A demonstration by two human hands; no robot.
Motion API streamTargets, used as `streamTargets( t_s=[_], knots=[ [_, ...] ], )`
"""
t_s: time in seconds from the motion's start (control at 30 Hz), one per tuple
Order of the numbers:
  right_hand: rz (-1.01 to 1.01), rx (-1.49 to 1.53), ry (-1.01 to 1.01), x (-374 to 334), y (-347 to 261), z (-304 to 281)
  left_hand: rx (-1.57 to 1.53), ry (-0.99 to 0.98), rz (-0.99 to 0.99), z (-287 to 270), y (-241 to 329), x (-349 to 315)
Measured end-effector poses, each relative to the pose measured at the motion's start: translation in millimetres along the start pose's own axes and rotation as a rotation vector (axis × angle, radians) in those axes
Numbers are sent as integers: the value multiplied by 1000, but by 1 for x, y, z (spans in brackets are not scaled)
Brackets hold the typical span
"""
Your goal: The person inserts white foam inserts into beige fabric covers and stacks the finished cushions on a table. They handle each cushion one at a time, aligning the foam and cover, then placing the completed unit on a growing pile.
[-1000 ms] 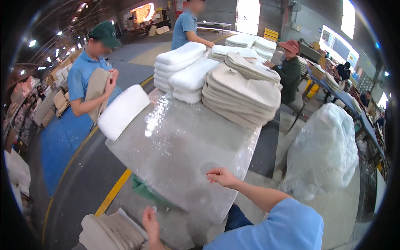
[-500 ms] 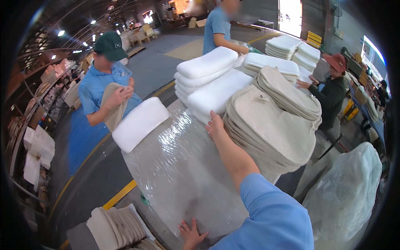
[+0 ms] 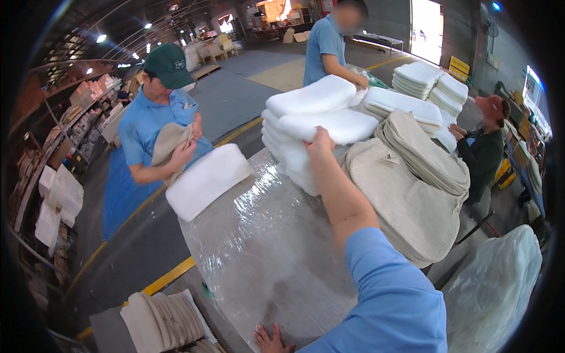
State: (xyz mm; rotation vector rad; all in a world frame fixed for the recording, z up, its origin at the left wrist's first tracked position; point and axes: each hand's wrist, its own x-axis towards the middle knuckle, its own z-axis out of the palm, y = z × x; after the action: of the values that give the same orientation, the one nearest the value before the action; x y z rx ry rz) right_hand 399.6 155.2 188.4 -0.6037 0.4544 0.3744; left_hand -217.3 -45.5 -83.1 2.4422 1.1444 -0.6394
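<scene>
With my right arm stretched out across the table, my right hand [image 3: 321, 143] grips the near edge of a white padding piece [image 3: 329, 126]. This piece is partly lifted off the white pads below it. Beside it stands a taller stack of white padding [image 3: 311, 96]. My left hand [image 3: 274, 339] lies flat with spread fingers on the plastic-covered table [image 3: 265, 253], at its near edge. Right of my right hand are piles of beige fabric covers [image 3: 406, 200]. A single white pad [image 3: 209, 181] rests at the table's left edge.
A co-worker in a green cap [image 3: 168, 117] holds a beige cover at the left. Another person in blue [image 3: 325, 50] stands beyond the stacks, and one in a red hat [image 3: 485, 144] at the right. Folded beige covers [image 3: 162, 320] lie lower left; a clear plastic bag [image 3: 497, 288] bulges lower right.
My right hand has moved forward from beside the white stack and taken hold of a padding piece, raising its near edge. My left hand stays on the table.
</scene>
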Motion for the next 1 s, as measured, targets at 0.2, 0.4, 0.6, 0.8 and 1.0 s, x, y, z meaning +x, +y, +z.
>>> streamTargets(
  t_s=[0.2, 0.4, 0.6, 0.8, 1.0],
  knots=[
    [137, -55, -363, -73, -29, -36, -87, 26, 18, -5, 1, -7],
    [285, -375, -469, -202, -43, -147, -257, 58, 60, 17, -24, 11],
    [491, -561, -599, -262, -67, -339, -1149, 44, 372, -11, -103, 17],
    [721, -805, -637, -266, -51, -476, -1660, 25, -96, -74, -199, -9],
    [401, -1365, -340, -257, 11, -489, -1624, 80, -217, -75, -224, -21]
  ],
)
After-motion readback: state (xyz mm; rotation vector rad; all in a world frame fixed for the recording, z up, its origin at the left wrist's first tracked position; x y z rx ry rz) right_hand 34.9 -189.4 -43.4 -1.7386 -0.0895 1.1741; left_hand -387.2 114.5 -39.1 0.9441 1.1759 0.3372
